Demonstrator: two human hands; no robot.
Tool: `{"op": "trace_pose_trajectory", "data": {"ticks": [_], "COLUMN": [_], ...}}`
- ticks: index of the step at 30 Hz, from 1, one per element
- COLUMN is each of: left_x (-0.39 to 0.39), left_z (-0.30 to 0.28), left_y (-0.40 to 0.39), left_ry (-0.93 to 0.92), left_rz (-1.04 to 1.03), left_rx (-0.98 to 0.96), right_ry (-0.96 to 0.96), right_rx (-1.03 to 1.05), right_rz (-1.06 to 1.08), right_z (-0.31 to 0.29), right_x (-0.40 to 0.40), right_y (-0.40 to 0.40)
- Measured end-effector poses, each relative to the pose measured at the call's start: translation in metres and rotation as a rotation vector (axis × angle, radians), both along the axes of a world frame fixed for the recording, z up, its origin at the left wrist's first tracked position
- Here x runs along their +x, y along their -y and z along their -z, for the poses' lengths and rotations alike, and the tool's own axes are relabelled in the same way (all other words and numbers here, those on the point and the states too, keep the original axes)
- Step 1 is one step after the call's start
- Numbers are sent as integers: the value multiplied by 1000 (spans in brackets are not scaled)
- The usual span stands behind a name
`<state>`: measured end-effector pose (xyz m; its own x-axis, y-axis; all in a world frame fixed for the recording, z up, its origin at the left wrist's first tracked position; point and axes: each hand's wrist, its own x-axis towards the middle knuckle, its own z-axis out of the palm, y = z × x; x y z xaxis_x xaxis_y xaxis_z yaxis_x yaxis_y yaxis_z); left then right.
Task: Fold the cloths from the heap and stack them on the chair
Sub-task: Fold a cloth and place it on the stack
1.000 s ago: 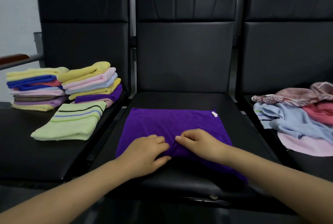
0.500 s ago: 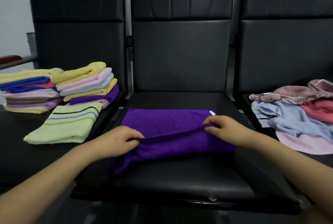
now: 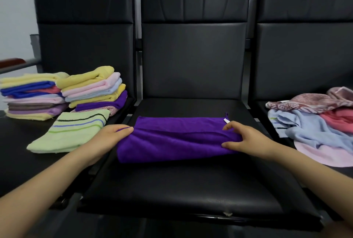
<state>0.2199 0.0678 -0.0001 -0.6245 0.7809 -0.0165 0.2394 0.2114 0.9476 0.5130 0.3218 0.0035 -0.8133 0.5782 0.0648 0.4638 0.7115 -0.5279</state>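
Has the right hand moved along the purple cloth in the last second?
Yes. The right hand went from the middle of the purple cloth out to its right end, near the white tag.

No text, brand, number or sign can be read anywhere in the head view. The only label in sight is a small white fabric tag sewn at the far right corner of the purple microfibre cloth on the middle black padded chair seat; the tag shows plain white, and any print on it is too small to make out. The folded and heaped cloths on the neighbouring seats show stripes and patterns only, no lettering.
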Motion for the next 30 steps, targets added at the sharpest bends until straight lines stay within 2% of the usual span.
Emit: {"op": "trace_pose_trajectory", "data": {"ticks": [3,6,12,18,20,22,24,26,30], "left_x": [-3,-8,-3,-5,-7,-8,-8,-5,4], "left_z": [3,6,16,17,17,18,19,17,15], "left_y": [0,0,-3,-7,-7,-7,-7,-7,-7], "left_ry": [66,39,-41,-48,-45,-31,-58,-147,-292], "left_rz": [-63,-107,-88,-93,-95,-98,-111,-97,59], "left_rx": [44,29,-58,-85,-86,-86,-87,-91,-117], "right_ry": [-65,-112,-18,96,47,-69,-178,-265,-350], "right_rx": [55,-16,-24,15,19,-80,-293,-486,-677], "right_rz": [15,36,91,7,5,18,62,128,185], "right_z": [4,8,21,16,19,21,21,18,11], "right_x": [1,1,-3,2,4,6,8,10,11], "right_y": [-6,-11,-13,-11,-18,-21,-20,-18,-17]}}
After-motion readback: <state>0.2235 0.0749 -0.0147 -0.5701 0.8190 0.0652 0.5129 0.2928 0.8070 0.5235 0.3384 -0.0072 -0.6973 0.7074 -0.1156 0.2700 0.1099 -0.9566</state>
